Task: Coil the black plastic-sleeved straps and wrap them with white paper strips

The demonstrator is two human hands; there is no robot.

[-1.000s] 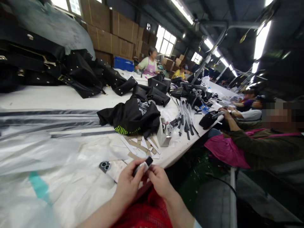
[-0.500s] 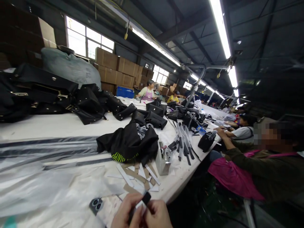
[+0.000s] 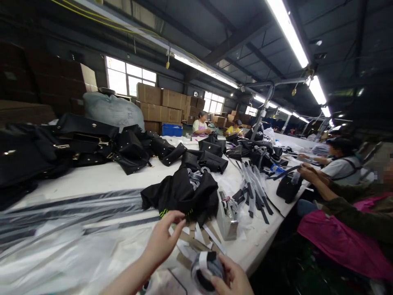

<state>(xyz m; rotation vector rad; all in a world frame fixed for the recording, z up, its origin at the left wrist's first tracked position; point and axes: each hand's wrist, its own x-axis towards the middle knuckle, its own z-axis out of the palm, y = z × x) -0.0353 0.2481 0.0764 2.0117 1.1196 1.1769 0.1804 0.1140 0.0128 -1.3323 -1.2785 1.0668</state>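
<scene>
My right hand [image 3: 231,276] grips a coil of dark grey strap [image 3: 211,262] with a white paper band across it, low in the view. To its left and higher up, my left hand [image 3: 166,235] is held out with bent fingers, thumb and fingertips apart and nothing seen between them. Behind that hand lies a black cloth bag [image 3: 181,192] with green lettering and grey coils in its mouth. White and brown paper scraps [image 3: 208,237] are spread beyond the coil. A pale phone [image 3: 167,282] is partly hidden below my left forearm.
A metal box [image 3: 227,221] stands right of the scraps. Black leather bags [image 3: 132,149] are piled at the back left. Plastic-wrapped straps [image 3: 76,209] lie along the left, cut strips [image 3: 253,188] to the right. A person in a pink apron [image 3: 340,241] sits at the right edge.
My hands, together low in view before, are now apart. The left has moved up towards the black bag; the right shows the banded coil. The view has shifted, moving the scene right and down.
</scene>
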